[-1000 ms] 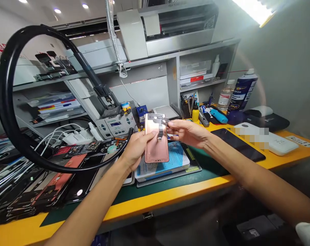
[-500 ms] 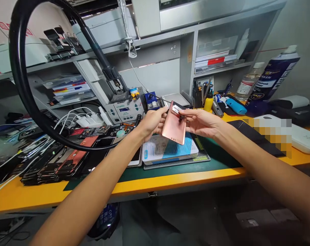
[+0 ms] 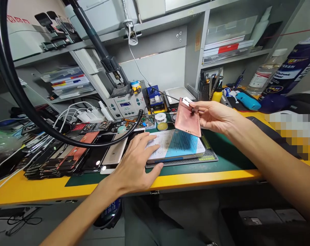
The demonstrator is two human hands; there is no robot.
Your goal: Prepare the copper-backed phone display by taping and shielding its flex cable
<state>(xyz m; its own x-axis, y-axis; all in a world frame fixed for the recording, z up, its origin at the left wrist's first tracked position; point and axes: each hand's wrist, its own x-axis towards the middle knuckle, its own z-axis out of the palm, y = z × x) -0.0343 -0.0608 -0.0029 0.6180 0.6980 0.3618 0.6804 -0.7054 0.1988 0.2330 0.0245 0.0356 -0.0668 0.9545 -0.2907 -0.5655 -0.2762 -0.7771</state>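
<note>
My right hand (image 3: pixel 215 116) holds a pink metal phone back cover (image 3: pixel 187 120) by its right side, tilted above a white and blue box (image 3: pixel 179 145). A small razor blade (image 3: pixel 187 100) lies between the thumb and the cover's top end. My left hand (image 3: pixel 139 162) is spread, palm down, at the box's left end; whether it touches the box I cannot tell. Under and beside that hand are phones, one of them a gold phone (image 3: pixel 115 149). The box sits on a grey perforated mat (image 3: pixel 211 156) over a green mat (image 3: pixel 231 160).
A black hose (image 3: pixel 29 112) loops over the left side, above stacked phone parts (image 3: pixel 52 160). Behind stand a soldering station (image 3: pixel 125 105) and a solder spool (image 3: pixel 160 118). At the right are a blue bottle (image 3: pixel 247 100), a clear bottle (image 3: pixel 261 77) and a spray can (image 3: pixel 289 70).
My left hand has let go of the pink cover and moved down and left, its fingers now spread. The cover, in my right hand, has shifted right. The camera view has shifted too.
</note>
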